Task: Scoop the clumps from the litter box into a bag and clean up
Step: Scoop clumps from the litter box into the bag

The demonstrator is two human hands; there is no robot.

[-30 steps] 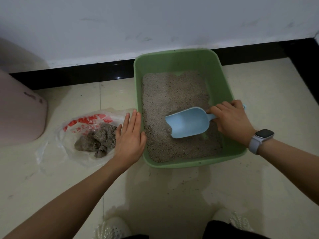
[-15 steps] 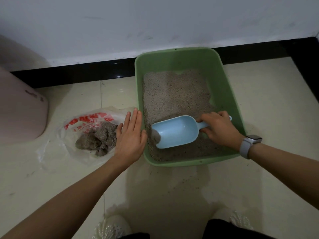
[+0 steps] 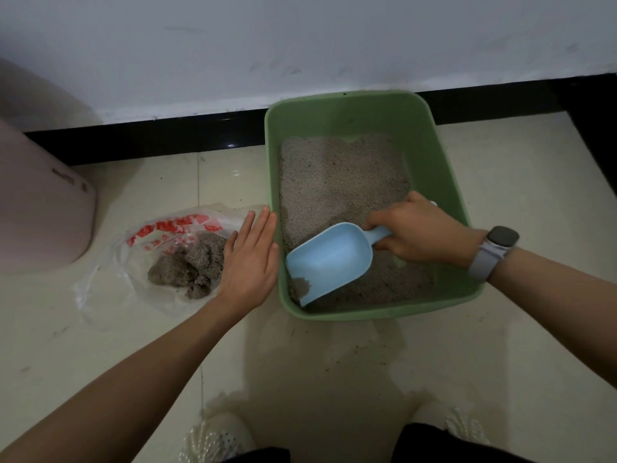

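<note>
Gripping scoop (image 3: 329, 260), right hand (image 3: 419, 230), litter box (image 3: 444, 168)

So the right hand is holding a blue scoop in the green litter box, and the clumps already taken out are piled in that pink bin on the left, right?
Not quite. The head view shows the clumps piled on the clear plastic bag lying on the floor, not in the pink bin. The rest holds: the right hand grips the blue scoop in the green litter box.
</note>
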